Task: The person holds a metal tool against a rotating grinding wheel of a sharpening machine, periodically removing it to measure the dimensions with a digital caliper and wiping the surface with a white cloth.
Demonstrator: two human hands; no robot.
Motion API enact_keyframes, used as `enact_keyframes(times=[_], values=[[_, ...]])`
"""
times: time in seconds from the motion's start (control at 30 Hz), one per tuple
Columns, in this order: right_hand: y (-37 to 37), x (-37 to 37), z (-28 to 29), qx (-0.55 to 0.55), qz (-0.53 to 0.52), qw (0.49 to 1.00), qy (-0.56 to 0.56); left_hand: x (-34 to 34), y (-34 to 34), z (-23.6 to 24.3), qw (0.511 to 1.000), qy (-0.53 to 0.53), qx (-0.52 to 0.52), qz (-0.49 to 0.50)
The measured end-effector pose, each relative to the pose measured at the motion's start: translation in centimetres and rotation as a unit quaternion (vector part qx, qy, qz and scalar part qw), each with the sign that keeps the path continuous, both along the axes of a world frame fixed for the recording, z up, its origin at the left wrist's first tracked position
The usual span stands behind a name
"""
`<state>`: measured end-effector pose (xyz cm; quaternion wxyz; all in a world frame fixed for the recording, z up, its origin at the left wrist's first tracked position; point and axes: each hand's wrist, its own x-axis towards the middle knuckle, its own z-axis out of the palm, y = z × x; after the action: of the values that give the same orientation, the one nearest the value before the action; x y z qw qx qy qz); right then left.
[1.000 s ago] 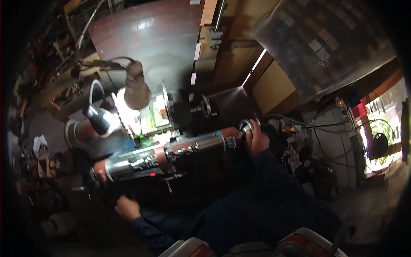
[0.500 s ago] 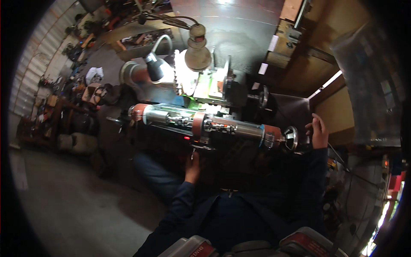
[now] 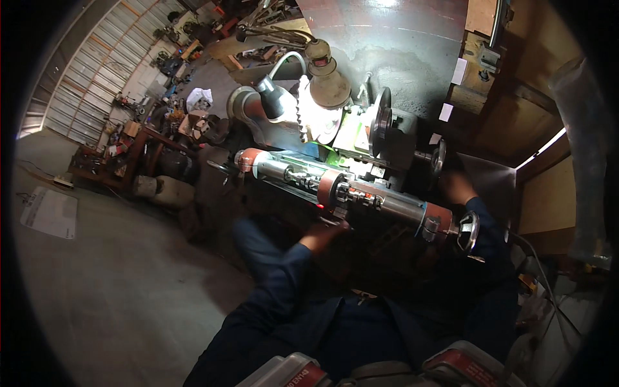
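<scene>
A long machine assembly with steel cylinders (image 3: 403, 206) and red-brown collars (image 3: 327, 188) crosses the middle of the picture, a handwheel (image 3: 469, 232) at its right end. My left hand (image 3: 317, 235) is at a small handle (image 3: 334, 222) below the middle collar, blurred, its grip unclear. Behind the right end, my right hand (image 3: 459, 186) reaches up near a rear handwheel (image 3: 439, 157), smeared by motion; whether it touches the wheel is unclear. Lit machinery with a green part (image 3: 351, 134) and a round disc (image 3: 379, 121) stands behind the assembly.
Two work lamps, one black (image 3: 274, 97), one beige (image 3: 329, 84), hang over the machine. Cluttered shelving (image 3: 142, 151) lines the left beside a concrete floor (image 3: 116, 271). A wooden panel (image 3: 541, 200) and hanging plastic sheet (image 3: 580, 155) are at right, cables below.
The view has swung, shifting the machine right in the picture. My right hand has left the end handwheel and moved toward the rear one. My left hand has risen to the middle handle.
</scene>
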<state>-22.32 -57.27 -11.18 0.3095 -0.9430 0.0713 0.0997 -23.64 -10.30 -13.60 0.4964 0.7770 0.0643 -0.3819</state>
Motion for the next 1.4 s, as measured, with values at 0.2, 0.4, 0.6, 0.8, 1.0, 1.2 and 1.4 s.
enact_keyframes(times=[0.2, 0.4, 0.6, 0.8, 1.0, 1.2, 1.4], values=[[-0.6, 2.3, 5.8, 0.067, 0.075, 0.995, -0.01, -3.1, -3.0, -3.5, 0.999, -0.04, -0.001, -0.002], [-7.7, 6.4, -7.8, -0.034, 0.069, 0.995, -0.057, -3.5, -5.4, -7.0, 0.993, 0.011, -0.105, 0.058], [-1.5, 3.4, 7.7, 0.093, 0.106, 0.957, 0.253, -1.1, 3.7, -2.0, 0.986, -0.099, 0.019, -0.135], [-2.0, 3.9, 7.1, 0.024, 0.117, 0.967, 0.225, 4.7, 3.1, 19.5, 0.736, -0.646, 0.165, 0.119], [0.1, 5.0, 6.3, -0.102, 0.193, 0.955, 0.202, 13.1, -2.1, 17.7, 0.708, -0.678, 0.176, 0.09], [-1.3, 4.1, 4.1, -0.05, 0.151, 0.96, 0.229, 15.8, -3.4, 15.4, 0.671, -0.718, 0.181, 0.04], [-1.2, 3.9, 4.4, -0.061, 0.155, 0.965, 0.203, 16.7, -4.6, 16.0, 0.632, -0.736, 0.241, 0.029]])
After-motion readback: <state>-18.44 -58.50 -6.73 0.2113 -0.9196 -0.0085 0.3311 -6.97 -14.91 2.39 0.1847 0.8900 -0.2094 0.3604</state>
